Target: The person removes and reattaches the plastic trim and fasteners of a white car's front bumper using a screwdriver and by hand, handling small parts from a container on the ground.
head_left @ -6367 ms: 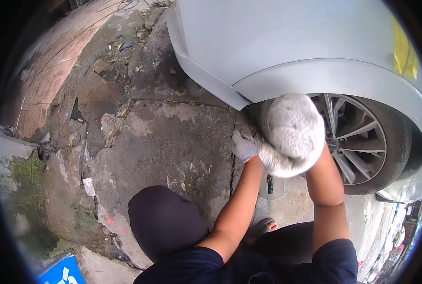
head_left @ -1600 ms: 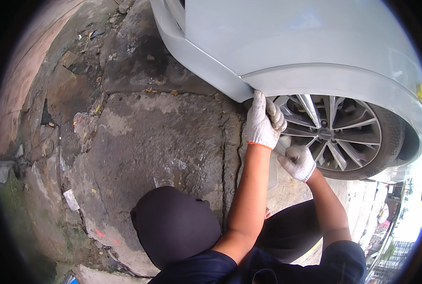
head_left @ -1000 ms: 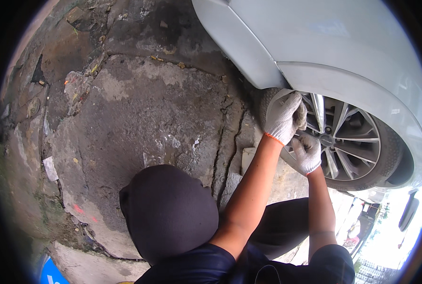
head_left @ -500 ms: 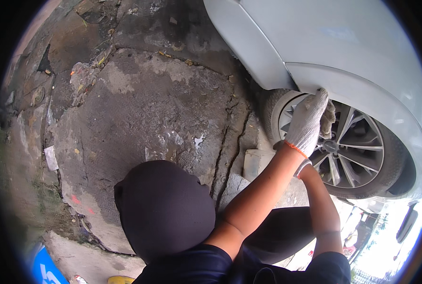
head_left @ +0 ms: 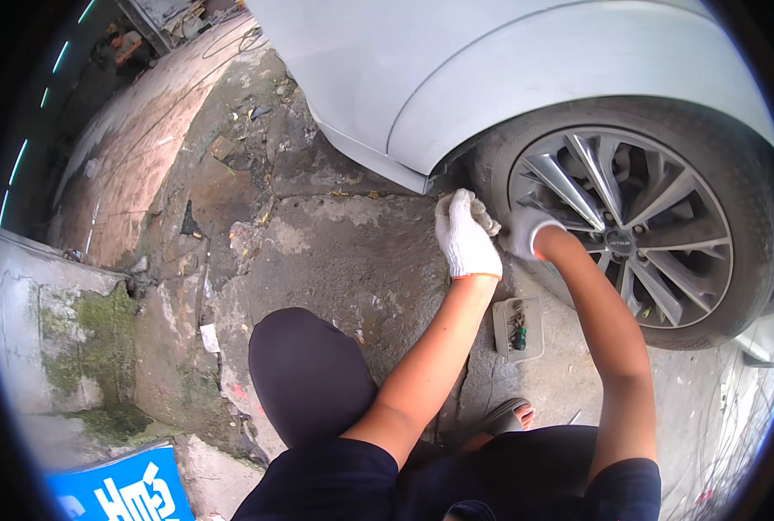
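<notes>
Both my hands wear white knit work gloves with dirty grey fingers. My left hand (head_left: 468, 234) is just below the lower edge of a silver-white car body (head_left: 526, 65), beside the tyre. Its fingers are curled closed; whatever lies inside them, if anything, is hidden. Close to it on the right, my right hand (head_left: 526, 233) reaches across the front of the tyre (head_left: 747, 295). Its fingers are blurred and partly hidden. The multi-spoke alloy wheel (head_left: 665, 286) faces me to the right of both hands.
On the ground below my hands stands a clear plastic box (head_left: 534, 345) holding small metal parts and a green-handled item. A blue sign (head_left: 135, 486) lies lower left, near a mossy low wall (head_left: 83, 313). Another person (head_left: 128, 48) is far off at upper left.
My view has swung, bringing the whole wheel, the box and the far person into sight. Both hands have come down from the fender edge over the wheel to the tyre's left side.
</notes>
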`<action>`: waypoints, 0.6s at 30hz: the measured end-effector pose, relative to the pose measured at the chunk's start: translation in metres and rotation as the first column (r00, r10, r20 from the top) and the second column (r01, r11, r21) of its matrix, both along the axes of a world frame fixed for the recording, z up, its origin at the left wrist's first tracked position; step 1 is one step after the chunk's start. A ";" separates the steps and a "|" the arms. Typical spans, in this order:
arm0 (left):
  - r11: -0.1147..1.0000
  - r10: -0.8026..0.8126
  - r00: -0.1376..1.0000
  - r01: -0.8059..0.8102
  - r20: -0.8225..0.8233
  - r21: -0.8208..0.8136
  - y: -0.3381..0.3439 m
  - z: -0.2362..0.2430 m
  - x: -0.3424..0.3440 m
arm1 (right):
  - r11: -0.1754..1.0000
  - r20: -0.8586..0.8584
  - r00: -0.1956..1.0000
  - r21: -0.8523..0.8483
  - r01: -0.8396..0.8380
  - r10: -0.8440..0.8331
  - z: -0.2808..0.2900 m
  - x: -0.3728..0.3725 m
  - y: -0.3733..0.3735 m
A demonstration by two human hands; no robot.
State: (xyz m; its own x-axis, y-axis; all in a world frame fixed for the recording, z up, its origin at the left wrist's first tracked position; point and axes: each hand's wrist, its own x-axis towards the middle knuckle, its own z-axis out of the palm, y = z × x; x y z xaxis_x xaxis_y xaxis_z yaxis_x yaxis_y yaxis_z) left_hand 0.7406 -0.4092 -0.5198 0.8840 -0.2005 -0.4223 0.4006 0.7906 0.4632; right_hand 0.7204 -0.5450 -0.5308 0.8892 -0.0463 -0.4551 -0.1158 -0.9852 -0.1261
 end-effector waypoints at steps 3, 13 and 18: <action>0.965 -0.020 0.897 -0.098 0.441 0.244 -0.004 0.032 -0.004 | 0.435 0.016 0.830 0.857 0.275 -0.557 0.002 0.047 0.001; 0.568 -0.075 0.385 -0.742 0.920 0.356 0.089 0.063 0.039 | -0.159 -0.050 0.508 0.972 -0.172 -0.860 -0.034 0.039 0.072; 0.732 -0.088 0.819 -0.332 0.567 0.595 0.089 0.029 0.063 | -0.009 0.092 0.448 0.976 -0.218 -0.889 -0.039 0.040 0.075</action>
State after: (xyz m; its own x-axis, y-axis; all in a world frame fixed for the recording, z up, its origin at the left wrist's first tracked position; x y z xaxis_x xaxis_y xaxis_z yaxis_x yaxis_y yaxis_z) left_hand 0.8040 -0.3206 -0.4908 0.9882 0.0605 0.1408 -0.1511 0.2303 0.9613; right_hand 0.7604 -0.4703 -0.5701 0.8033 -0.5818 0.1270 0.2723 0.1692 -0.9472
